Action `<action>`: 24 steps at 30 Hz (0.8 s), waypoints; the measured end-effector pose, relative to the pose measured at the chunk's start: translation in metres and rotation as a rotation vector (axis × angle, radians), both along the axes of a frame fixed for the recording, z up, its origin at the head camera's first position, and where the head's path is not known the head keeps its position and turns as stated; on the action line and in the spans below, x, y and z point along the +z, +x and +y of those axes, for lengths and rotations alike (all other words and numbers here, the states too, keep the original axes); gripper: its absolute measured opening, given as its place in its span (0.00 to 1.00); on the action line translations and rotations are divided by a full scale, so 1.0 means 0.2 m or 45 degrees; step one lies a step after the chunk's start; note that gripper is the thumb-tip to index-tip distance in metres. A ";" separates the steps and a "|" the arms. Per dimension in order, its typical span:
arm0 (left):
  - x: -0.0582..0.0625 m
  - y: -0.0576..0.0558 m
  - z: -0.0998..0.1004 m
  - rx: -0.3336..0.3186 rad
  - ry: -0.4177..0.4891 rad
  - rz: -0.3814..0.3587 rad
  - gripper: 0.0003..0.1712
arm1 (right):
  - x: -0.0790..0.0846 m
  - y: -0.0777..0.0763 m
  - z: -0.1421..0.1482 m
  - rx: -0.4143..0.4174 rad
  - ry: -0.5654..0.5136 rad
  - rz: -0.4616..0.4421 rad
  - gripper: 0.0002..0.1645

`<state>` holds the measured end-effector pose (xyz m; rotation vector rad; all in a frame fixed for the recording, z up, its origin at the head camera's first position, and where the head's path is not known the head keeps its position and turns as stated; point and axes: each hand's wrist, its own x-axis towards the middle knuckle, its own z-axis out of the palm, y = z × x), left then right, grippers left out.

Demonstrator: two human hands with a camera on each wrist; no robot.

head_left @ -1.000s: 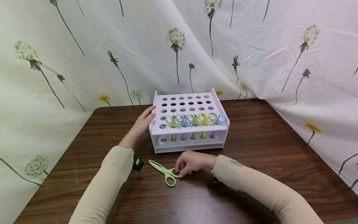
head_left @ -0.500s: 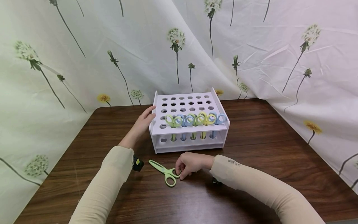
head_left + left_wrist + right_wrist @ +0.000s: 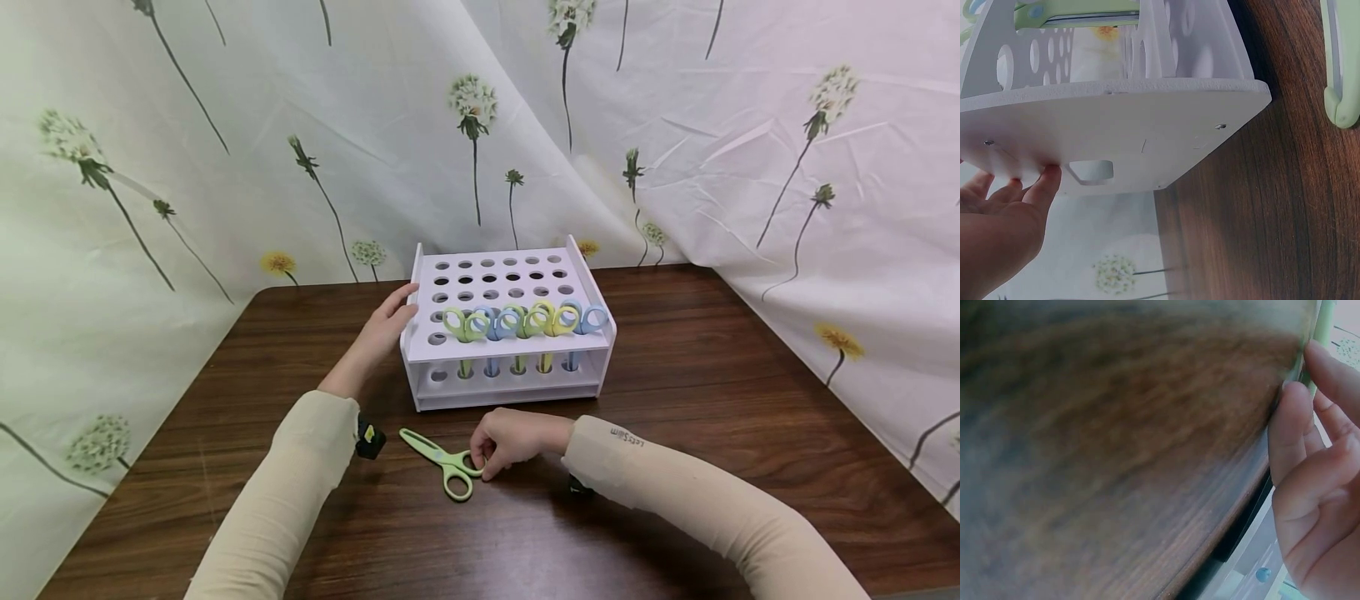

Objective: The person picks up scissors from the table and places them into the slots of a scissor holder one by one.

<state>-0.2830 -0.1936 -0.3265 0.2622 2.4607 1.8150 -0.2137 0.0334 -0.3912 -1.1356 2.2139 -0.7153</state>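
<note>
A pair of green scissors (image 3: 441,454) lies on the wooden table, its blades toward the upper left. My right hand (image 3: 517,437) pinches the handle loop on its near right side between thumb and fingers; the right wrist view shows those fingertips (image 3: 1297,394) low at the table. Behind stands a white rack (image 3: 487,354) with rows of round holes. Green, blue and yellow scissors (image 3: 551,318) stand upright in its front row, handles up. My left hand (image 3: 382,325) rests its fingertips against the rack's left side panel (image 3: 1116,134).
At the front row's left end is a bare hole (image 3: 437,339). Rows of holes continue behind the standing scissors. A white curtain (image 3: 360,100) printed with dandelions hangs behind and beside the wooden table (image 3: 735,367).
My right hand has shifted slightly toward the near side, its thumb and fingers closer around the handle loop. The left hand, the rack and the green scissors have hardly moved.
</note>
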 end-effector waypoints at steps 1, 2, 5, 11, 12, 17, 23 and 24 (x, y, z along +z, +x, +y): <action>0.00 0.00 0.00 0.001 -0.002 0.000 0.29 | 0.00 0.00 0.00 0.000 -0.004 0.005 0.10; 0.00 0.00 0.00 0.002 -0.005 -0.002 0.29 | 0.00 0.00 0.00 0.000 -0.009 0.006 0.10; 0.00 0.00 0.00 0.005 -0.012 -0.003 0.28 | 0.00 0.00 0.01 0.008 -0.026 0.022 0.10; -0.01 -0.01 0.00 0.007 0.006 0.004 0.28 | 0.01 0.00 0.01 -0.002 -0.058 0.016 0.10; -0.01 -0.02 0.00 0.006 0.008 0.005 0.29 | 0.01 0.00 0.01 -0.009 -0.066 0.002 0.09; -0.01 -0.01 0.00 -0.002 0.008 0.011 0.29 | 0.03 0.00 0.02 -0.049 -0.108 -0.070 0.08; -0.01 -0.01 -0.01 -0.001 0.013 0.006 0.29 | 0.07 -0.01 0.03 -0.047 -0.182 -0.047 0.06; -0.01 -0.01 -0.01 0.000 0.011 0.007 0.29 | 0.07 -0.01 0.03 -0.043 -0.198 -0.043 0.05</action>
